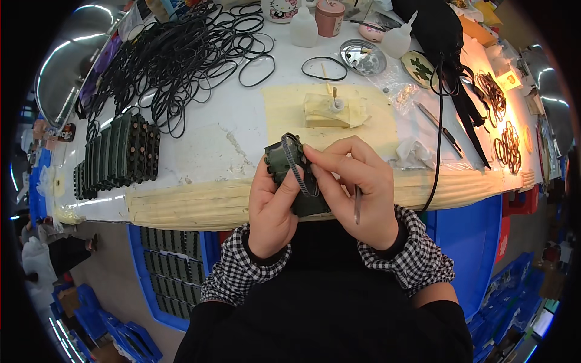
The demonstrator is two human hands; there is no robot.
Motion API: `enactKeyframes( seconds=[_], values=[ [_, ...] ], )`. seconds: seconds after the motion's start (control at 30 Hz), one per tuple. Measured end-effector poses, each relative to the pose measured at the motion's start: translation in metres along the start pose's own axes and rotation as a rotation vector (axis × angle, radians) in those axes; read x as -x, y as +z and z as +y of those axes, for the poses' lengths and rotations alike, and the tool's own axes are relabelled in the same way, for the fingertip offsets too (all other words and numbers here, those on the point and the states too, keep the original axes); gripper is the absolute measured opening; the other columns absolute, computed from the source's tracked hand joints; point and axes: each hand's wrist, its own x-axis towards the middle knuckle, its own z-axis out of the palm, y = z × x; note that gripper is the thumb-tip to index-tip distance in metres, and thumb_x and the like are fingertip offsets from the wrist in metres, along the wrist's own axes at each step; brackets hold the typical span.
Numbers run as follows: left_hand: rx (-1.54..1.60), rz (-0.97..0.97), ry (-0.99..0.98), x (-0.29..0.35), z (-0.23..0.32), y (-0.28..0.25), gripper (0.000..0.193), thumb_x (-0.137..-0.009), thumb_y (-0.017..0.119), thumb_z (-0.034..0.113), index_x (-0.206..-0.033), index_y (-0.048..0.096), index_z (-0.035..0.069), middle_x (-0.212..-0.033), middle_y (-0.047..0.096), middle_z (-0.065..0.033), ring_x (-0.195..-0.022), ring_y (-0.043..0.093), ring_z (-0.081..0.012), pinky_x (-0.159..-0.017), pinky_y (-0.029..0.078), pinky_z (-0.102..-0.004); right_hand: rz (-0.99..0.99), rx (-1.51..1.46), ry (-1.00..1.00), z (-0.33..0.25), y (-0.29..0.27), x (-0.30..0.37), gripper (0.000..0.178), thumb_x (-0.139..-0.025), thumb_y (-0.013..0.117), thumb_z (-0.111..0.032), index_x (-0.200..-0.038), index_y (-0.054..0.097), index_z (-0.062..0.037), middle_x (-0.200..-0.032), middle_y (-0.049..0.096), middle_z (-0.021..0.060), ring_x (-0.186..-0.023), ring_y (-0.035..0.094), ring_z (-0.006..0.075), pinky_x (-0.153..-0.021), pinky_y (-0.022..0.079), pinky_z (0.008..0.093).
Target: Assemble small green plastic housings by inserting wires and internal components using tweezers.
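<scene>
The left grip is wrapped round a green model hull, thumb against a ribbed track band; the right grip pinches narrowly at the hull's edge, a slim rod tucked underneath. Uneven pulling might spring that band loose, perhaps toward the tape-wrapped block on the table beyond.

The part was dark green, the belt black. The sleeves were checked black and white, the top plain black. The table was white, its edging pale yellow, the trays blue, the jar dusty pink.
</scene>
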Motion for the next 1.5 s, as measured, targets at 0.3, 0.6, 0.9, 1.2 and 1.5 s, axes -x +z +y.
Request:
enactKeyframes(
  seconds=[0.3, 0.6, 0.9, 1.2, 1.5],
  values=[
    [0.091, -0.080, -0.079, -0.001, 0.003, -0.009, 0.027, -0.100, 0.044, 0.015, -0.124, 0.048, 0.004, -0.118, 0.059, -0.0071, -0.109, 0.058, -0.0175, -0.095, 0.048, -0.0349, -0.013, -0.015, 0.052, -0.004, -0.002, 0.000, 0.027, -0.078, 0.068, 0.007, -0.103, 0.071, -0.0037, -0.079, 0.060, 0.0048, -0.062, 0.056, 0.0094, -0.053, 0.045, 0.0207],
    [0.019, -0.042, -0.086, -0.001, 0.004, -0.004, 0.035, -0.100, 0.045, 0.015, -0.132, 0.043, 0.003, -0.126, 0.055, -0.0097, -0.113, 0.056, -0.0186, -0.098, 0.045, -0.0353, -0.057, -0.006, -0.009, -0.002, -0.005, -0.001, 0.031, -0.078, 0.066, 0.008, -0.107, 0.069, -0.0032, -0.082, 0.060, 0.0055, -0.062, 0.057, 0.0101, -0.052, 0.045, 0.0220],
    [-0.024, -0.027, -0.048, 0.004, 0.007, 0.000, 0.035, -0.097, 0.053, 0.010, -0.129, 0.045, 0.002, -0.128, 0.054, -0.0091, -0.114, 0.054, -0.0161, -0.098, 0.044, -0.0318, -0.077, -0.010, -0.088, 0.009, -0.003, 0.010, 0.035, -0.078, 0.064, 0.012, -0.110, 0.068, -0.0020, -0.085, 0.056, 0.0069, -0.062, 0.056, 0.0118, -0.053, 0.045, 0.0229],
    [-0.464, -0.062, 0.248, -0.008, 0.022, 0.007, 0.028, -0.093, 0.054, -0.001, -0.120, 0.050, -0.002, -0.113, 0.061, -0.0115, -0.101, 0.059, -0.0134, -0.089, 0.048, -0.0260, -0.074, -0.084, -0.082, 0.002, -0.027, -0.001, 0.016, -0.087, 0.064, -0.005, -0.101, 0.066, 0.0006, -0.075, 0.055, 0.0049, -0.058, 0.048, 0.0080, -0.050, 0.037, 0.0217],
    [-0.736, -0.036, 0.418, -0.007, 0.019, 0.012, 0.026, -0.089, 0.058, -0.004, -0.114, 0.055, -0.004, -0.101, 0.065, -0.0131, -0.092, 0.064, -0.0181, -0.082, 0.049, -0.0263, -0.233, 0.032, 0.012, -0.027, -0.019, -0.013, 0.011, -0.087, 0.062, -0.004, -0.078, 0.058, -0.0007, -0.063, 0.051, 0.0056, -0.048, 0.046, 0.0125, -0.045, 0.037, 0.0260]
  ],
)
